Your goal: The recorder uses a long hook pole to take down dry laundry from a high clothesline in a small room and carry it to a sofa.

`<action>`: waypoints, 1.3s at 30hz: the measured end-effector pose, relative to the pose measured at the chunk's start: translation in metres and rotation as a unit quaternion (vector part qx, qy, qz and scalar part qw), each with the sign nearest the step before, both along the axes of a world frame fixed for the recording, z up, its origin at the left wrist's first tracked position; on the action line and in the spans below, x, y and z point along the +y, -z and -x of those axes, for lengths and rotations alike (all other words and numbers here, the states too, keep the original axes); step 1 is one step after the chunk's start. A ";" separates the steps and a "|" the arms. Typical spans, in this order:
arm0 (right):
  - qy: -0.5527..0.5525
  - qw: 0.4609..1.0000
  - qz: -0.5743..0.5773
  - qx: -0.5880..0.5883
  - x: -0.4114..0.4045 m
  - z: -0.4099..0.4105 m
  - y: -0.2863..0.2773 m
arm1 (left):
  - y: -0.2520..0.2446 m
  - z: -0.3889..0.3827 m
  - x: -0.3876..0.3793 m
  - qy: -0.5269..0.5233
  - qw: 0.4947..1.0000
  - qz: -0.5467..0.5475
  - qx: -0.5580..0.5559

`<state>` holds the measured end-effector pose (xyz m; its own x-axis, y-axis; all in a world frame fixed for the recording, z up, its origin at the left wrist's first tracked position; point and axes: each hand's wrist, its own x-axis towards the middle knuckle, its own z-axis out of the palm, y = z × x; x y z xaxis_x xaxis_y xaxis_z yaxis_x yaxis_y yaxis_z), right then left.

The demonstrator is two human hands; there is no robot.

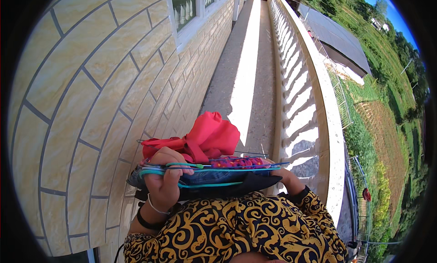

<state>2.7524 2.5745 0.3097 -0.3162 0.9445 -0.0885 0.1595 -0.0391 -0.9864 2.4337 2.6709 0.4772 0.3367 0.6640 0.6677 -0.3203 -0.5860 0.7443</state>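
Observation:
My left hand [164, 181] grips the ends of several wire clothes hangers [191, 166], some teal and some dark blue, at the left of a bundle of clothes. A bright red garment with a strap [215, 135] lies bunched on the far side. Behind the hangers shows a pink-and-purple patterned cloth [239, 162]. Blue denim [218, 177] and a black garment [261, 183] are on the side towards my body. At the bundle's right end my right hand [275, 169] holds the clothes, its fingers mostly hidden behind them.
A tiled wall [102, 109] with a window [186, 10] runs along my left. The narrow balcony floor [218, 78] stretches ahead, striped with sunlight. On my right stands a white baluster railing [317, 92]. Beyond it are a grey roof [334, 34], fencing and green fields.

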 end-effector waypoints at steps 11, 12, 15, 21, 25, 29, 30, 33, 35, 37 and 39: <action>-0.031 0.958 -0.198 -0.206 0.165 -0.183 -0.049 | -0.035 -0.188 0.149 -0.023 0.998 0.033 -0.040; -0.032 0.958 -0.200 -0.204 0.181 -0.195 -0.060 | -0.037 -0.200 0.163 -0.024 0.998 0.031 -0.039; -0.073 0.981 0.018 -0.177 0.235 -0.217 -0.115 | -0.035 -0.240 0.209 -0.070 0.996 0.000 -0.063; -0.061 0.976 -0.153 -0.141 0.352 -0.308 -0.087 | -0.023 -0.324 0.336 -0.032 0.993 0.030 -0.106; -0.040 0.979 -0.138 -0.146 0.433 -0.364 -0.099 | -0.023 -0.386 0.433 -0.010 0.993 0.035 -0.111; 0.068 0.985 -0.086 -0.136 0.479 -0.444 -0.054 | -0.036 -0.461 0.522 0.068 0.992 0.044 -0.095; 0.077 0.992 -0.038 -0.087 0.502 -0.451 -0.056 | -0.033 -0.477 0.543 0.079 0.992 0.051 -0.081; 0.047 0.999 0.024 -0.002 0.553 -0.486 -0.081 | -0.030 -0.526 0.602 0.101 0.991 0.060 -0.059; 0.066 0.996 0.055 0.005 0.587 -0.521 -0.061 | -0.030 -0.561 0.639 0.105 0.993 0.040 -0.046; 0.084 0.993 0.086 0.010 0.619 -0.565 -0.040 | -0.032 -0.598 0.671 0.091 0.994 0.037 -0.050; 0.077 0.994 -0.003 -0.074 0.662 -0.612 -0.024 | -0.035 -0.633 0.705 0.077 0.996 0.013 -0.052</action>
